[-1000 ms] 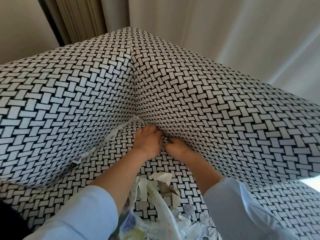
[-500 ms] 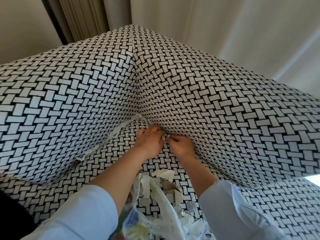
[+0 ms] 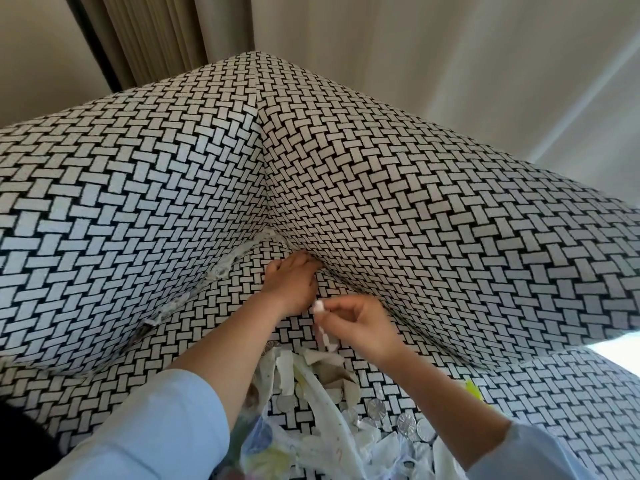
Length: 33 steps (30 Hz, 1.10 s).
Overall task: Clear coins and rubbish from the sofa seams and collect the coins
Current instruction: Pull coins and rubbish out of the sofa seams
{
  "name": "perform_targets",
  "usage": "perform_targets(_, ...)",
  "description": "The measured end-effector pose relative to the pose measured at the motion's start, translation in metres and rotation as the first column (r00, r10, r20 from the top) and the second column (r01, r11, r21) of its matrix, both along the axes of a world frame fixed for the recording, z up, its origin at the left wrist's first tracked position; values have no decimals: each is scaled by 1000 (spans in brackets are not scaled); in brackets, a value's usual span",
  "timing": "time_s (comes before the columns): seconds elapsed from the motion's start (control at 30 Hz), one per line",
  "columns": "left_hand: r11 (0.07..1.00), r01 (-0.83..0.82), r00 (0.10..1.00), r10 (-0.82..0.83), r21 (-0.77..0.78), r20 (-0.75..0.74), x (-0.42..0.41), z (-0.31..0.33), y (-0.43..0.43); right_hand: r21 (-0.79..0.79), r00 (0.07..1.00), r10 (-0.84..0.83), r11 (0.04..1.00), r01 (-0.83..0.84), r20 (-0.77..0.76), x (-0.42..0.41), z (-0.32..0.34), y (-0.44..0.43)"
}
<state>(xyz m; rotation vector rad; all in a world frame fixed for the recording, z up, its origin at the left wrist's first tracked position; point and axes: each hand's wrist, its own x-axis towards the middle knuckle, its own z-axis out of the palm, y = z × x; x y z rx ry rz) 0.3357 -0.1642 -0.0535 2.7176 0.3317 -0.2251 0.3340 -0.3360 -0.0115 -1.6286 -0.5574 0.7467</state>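
A person's left hand presses its fingers, hidden from sight, into the corner seam of a black-and-white woven sofa, while the right hand pinches a white paper scrap above rubbish and silver coins on the seat.

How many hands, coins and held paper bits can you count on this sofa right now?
Hands: 2, left hand and right hand
Coins in plain view: 4; the paper pile may hide more
Held paper scrap: 1
Total: 7
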Motion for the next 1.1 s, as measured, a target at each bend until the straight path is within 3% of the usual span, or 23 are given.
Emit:
perform_targets(0.1,1000,11,1000,-10,7,-2,-2,1,0,-39,997,75,996,-76,-17,3,7,5)
perform_targets(0.17,1000,2,1000,-2,13,-2,-2,1,-1,-121,998,-52,991,54,20,16,3,8)
perform_targets(0.23,1000,-22,999,22,12,28,-2,1,-2,-283,964,-140,938,201,224,30,-7,9)
perform_targets(0.4,997,-46,985,35,63,169,-8,-5,-6,-567,912,75,803,185,404,31,-28,27)
perform_targets(0.5,993,-42,974,16,111,226,-7,-7,-6,-648,947,94,750,136,308,37,-28,37)
perform_targets(0.6,987,-48,969,9,151,249,-4,-8,-4,-589,997,-4,806,51,81,50,-21,44)
perform_targets(0.67,986,-52,963,8,156,271,-4,-10,-3,-569,1000,-29,822,27,7,57,-18,50)
perform_targets(0.8,989,-62,953,18,138,304,-5,-11,-2,-635,999,16,772,-35,-35,68,-9,58)
perform_targets(0.9,990,-68,947,25,122,322,-6,-11,-4,-585,989,61,800,-131,-138,77,-12,59)
perform_targets(1.03,990,-124,902,143,-71,407,-9,-10,-1,-672,998,-39,741,-4,-49,78,-25,71)
perform_targets(1.1,984,-149,886,177,-98,429,-10,-9,-1,-684,998,-35,730,-11,-54,79,-28,75)
